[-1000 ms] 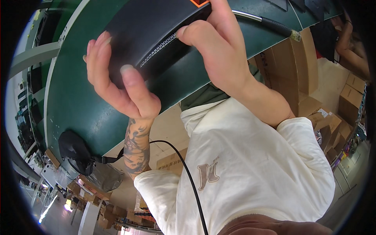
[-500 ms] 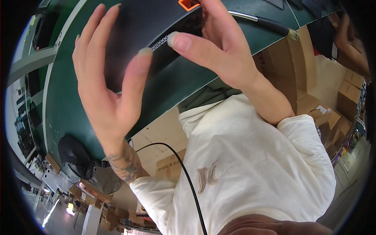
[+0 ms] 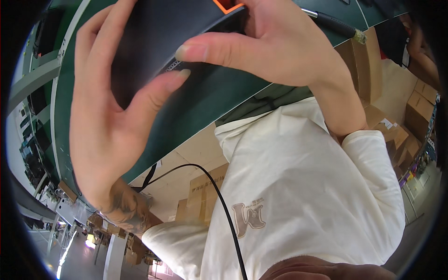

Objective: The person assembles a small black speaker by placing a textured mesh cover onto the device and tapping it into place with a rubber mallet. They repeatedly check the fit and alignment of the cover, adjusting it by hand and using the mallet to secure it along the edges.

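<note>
A black flat-faced casing is tilted over the green table, its far side cut off by the upper picture edge. Along its near edge runs a light, lattice-like strip, partly covered by my thumbs. My left hand grips the casing at the left, fingers stretched along that side and thumb by the near edge. On the right, my right hand has its thumb laid over the near edge; its other fingers are mostly hidden. An orange angular frame shows at the top, beside the right hand.
On the green table lies a tool with a metal rod and black handle, right of my hand. A black cable hangs before my shirt. Cardboard boxes stand at the right, near another person's arm.
Both thumbs have shifted along the near edge and now nearly meet, the right above the left. My left hand has moved left and nearer; the casing has shifted slightly with the hands.
</note>
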The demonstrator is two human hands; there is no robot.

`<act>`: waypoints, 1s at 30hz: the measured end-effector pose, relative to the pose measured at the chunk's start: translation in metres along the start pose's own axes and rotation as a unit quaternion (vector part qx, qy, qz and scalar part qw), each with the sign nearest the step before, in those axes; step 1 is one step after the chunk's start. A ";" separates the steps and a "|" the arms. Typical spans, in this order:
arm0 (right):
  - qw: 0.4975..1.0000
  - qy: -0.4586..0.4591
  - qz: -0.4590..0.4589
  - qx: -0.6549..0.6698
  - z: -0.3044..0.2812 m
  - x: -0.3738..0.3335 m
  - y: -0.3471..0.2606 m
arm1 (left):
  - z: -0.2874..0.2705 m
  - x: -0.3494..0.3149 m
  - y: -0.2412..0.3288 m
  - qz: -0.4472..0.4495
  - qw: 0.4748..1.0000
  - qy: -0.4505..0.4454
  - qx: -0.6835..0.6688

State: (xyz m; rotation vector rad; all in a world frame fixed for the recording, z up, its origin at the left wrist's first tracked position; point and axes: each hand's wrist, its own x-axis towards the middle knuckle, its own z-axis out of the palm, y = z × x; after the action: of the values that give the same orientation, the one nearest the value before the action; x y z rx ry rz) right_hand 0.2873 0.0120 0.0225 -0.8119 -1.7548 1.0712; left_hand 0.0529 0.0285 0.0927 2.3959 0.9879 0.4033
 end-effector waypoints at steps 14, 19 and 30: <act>0.984 0.149 -0.099 0.017 0.037 -0.017 0.026 | -0.004 -0.011 0.002 -0.056 0.998 -0.011 0.004; 0.989 0.088 -0.104 0.063 0.022 -0.026 0.022 | 0.000 -0.014 -0.002 -0.070 0.997 0.004 -0.045; 0.980 -0.010 -0.103 0.171 0.002 -0.014 0.026 | -0.006 -0.015 0.000 -0.093 0.996 -0.017 0.006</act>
State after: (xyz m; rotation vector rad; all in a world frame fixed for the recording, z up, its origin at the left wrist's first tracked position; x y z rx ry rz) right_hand 0.2926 0.0102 -0.0060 -0.4000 -1.5725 1.1988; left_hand 0.0399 0.0196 0.0968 2.2891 1.1874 0.2878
